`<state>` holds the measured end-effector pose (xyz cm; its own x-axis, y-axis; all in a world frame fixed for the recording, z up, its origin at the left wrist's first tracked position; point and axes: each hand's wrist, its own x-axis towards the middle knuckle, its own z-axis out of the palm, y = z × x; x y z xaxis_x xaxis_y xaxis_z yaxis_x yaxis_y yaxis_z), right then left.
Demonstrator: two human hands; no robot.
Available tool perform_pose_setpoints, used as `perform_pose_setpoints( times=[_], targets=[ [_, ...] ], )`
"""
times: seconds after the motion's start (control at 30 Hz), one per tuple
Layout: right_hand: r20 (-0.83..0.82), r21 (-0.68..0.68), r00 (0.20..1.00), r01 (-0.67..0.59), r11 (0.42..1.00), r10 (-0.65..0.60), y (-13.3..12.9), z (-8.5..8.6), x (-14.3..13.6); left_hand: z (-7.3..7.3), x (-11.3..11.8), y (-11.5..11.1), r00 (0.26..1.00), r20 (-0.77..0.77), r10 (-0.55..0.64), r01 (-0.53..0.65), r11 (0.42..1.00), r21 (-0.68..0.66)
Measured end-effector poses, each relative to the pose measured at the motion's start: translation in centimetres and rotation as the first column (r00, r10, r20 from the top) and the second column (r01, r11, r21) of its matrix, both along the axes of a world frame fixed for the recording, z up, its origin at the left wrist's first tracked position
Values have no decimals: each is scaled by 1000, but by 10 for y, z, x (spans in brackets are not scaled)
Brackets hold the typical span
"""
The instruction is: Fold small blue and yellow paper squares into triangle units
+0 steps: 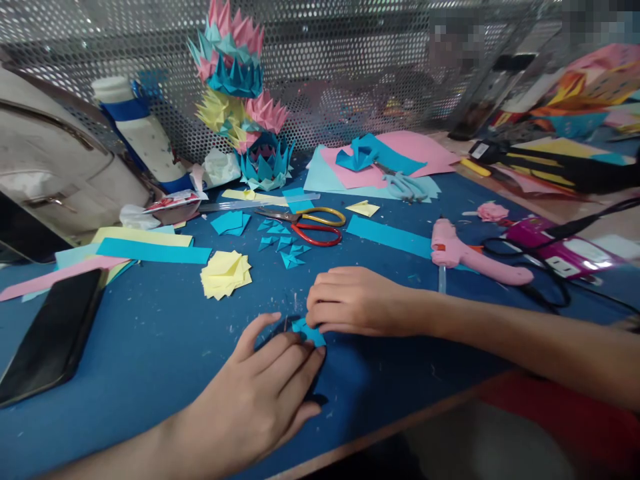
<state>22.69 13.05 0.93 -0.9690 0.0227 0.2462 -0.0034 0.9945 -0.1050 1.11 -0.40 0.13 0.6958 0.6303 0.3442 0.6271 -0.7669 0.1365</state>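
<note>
Our left hand [267, 387] lies palm down, thumb apart, little finger crooked outward. Our right hand [357, 303], just beside it, curls its fingers downward. Right forearm [500, 331] bare.

Single head cam, worn by the person, facing fwd & down across the surface [165, 360] from its near side. L hand [275, 383] & R hand [345, 303] are close to the lens, low ctr; mesh panel [340, 63] backs the view up top. Wide-ish framing: bag [60, 150] gets cut at L edge. View's a bit tilted, w/ near edge [400, 423] slanting up to R.
</note>
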Motion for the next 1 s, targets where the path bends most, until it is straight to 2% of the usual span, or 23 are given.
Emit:
perform_pose_setpoints(
  times=[0.13,0.3,0.43,0.53,0.63,0.67,0.73,0.8,0.83,0.93,1.0],
  targets=[
    [-50,-60,999,8,998,-11,1,-1,5,-2,1,-1,1000,0,14,-14,1000,16],
    [-49,-74,995,-95,993,92,9,-2,10,-3,1,-1,992,-120,31,-34,999,-22],
    [-15,-105,998,-62,993,60,16,0,11,-3,2,-2,990,-137,28,-35,998,-43],
    [1,-102,998,-66,993,66,17,0,11,-2,0,-1,995,-99,22,-26,999,-40],
    [-6,-83,998,-66,994,65,15,0,10,4,-3,3,999,53,9,-3,995,-100],
    [-18,-76,998,-66,995,65,14,0,10,6,-5,6,992,125,29,-11,991,-136],
    [-39,-64,997,-70,995,67,13,0,9,10,-8,15,953,257,159,-104,971,-215],
    [-53,-59,996,-73,996,70,12,0,8,11,-10,24,909,262,324,-247,926,-287],
    [-61,-71,996,-73,995,69,11,0,7,11,-9,29,896,247,368,-288,907,-308],
    [-107,-251,994,-26,968,-1,6,-1,3,6,-6,37,893,204,401,-310,877,-367],
    [-115,-425,985,65,903,-125,3,-2,1,3,-3,38,899,184,398,-303,867,-397]
  ],
)
